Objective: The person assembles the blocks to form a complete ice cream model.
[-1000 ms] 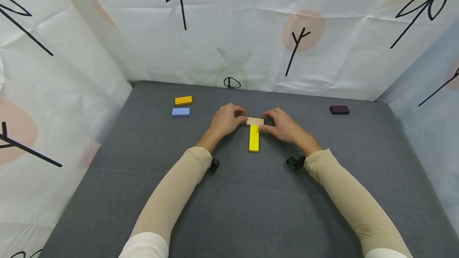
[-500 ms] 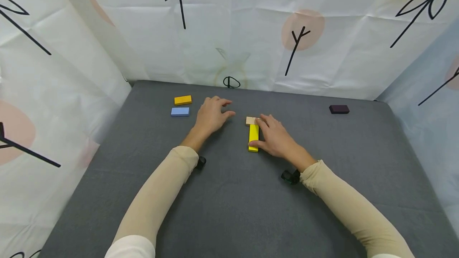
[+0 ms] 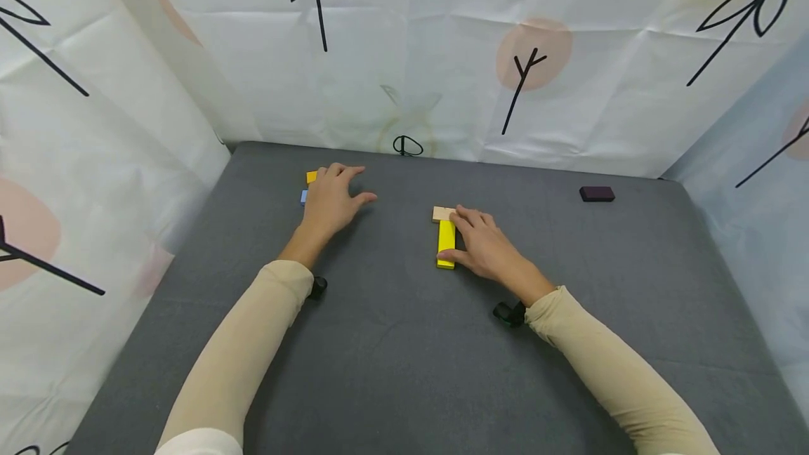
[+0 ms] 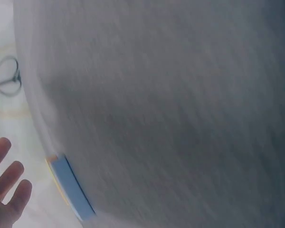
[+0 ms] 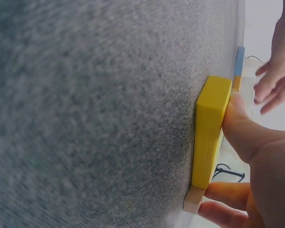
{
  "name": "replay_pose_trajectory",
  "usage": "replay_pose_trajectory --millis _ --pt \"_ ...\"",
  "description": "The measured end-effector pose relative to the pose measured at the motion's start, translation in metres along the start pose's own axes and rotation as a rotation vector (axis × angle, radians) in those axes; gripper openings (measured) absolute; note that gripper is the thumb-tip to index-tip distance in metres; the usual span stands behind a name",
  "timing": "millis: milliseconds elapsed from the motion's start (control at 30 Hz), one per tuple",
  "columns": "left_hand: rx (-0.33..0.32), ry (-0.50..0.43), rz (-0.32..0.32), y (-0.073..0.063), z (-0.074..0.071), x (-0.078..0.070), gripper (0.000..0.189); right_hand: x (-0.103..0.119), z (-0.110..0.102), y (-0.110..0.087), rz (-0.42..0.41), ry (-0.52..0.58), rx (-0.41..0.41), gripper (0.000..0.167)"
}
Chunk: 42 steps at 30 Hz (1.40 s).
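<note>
A bright yellow block (image 3: 446, 236) lies lengthwise on the dark grey tabletop. Across its far end sits a pale wooden block (image 3: 442, 214), so the two form a T. My right hand (image 3: 487, 248) rests over them: in the right wrist view the thumb touches the yellow block (image 5: 206, 137) near one end, and the fingers touch the wooden block (image 5: 194, 199). At the back left, my left hand (image 3: 329, 202) is held with thumb and fingers apart and nothing between them. It partly hides a blue block (image 3: 304, 196) and an orange block (image 3: 311, 177).
A dark purple block (image 3: 597, 194) lies at the back right of the table (image 3: 404, 371). White patterned cloth (image 3: 442, 55) hangs behind the table and along both sides.
My left hand has left the wooden block and moved left toward the blue and orange blocks. My right hand has shifted nearer, over the yellow block. The yellow and wooden blocks stay in place.
</note>
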<state>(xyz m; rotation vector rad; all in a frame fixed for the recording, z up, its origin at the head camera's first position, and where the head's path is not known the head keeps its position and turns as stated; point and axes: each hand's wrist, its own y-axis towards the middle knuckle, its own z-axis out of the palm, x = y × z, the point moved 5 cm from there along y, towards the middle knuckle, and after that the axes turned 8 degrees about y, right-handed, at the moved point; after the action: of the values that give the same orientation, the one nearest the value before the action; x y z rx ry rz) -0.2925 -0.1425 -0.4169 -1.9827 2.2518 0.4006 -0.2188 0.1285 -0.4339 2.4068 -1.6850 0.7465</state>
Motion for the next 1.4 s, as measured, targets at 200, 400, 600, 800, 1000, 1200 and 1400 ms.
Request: replay_pose_trajectory --millis 200,400,600,800,1000,1200,1400 --pt "-0.01 -0.054 -0.068 -0.003 -0.007 0.034 0.071 0.0 -0.001 -0.001 -0.017 -0.015 -0.021 0.086" --pt "-0.001 -0.1 -0.139 -0.006 -0.006 0.064 0.072 -0.002 -0.002 -0.002 -0.033 -0.031 -0.037 0.085" --pt "-0.013 -0.123 -0.189 -0.011 -0.006 0.083 0.071 -0.003 -0.002 -0.001 -0.031 -0.052 -0.057 0.085" --pt "0.022 -0.169 -0.241 -0.013 -0.005 0.093 0.074 -0.004 -0.002 -0.001 -0.027 -0.055 -0.056 0.086" --pt "0.049 -0.216 -0.292 -0.015 -0.007 0.101 0.067 -0.003 -0.002 0.0 -0.032 -0.055 -0.052 0.086" --pt "0.051 -0.233 -0.311 -0.016 -0.005 0.108 0.053 -0.003 -0.001 0.001 -0.034 -0.066 -0.05 0.086" --pt "0.068 -0.265 -0.34 -0.017 -0.004 0.108 0.048 -0.003 -0.001 0.001 -0.03 -0.059 -0.05 0.086"
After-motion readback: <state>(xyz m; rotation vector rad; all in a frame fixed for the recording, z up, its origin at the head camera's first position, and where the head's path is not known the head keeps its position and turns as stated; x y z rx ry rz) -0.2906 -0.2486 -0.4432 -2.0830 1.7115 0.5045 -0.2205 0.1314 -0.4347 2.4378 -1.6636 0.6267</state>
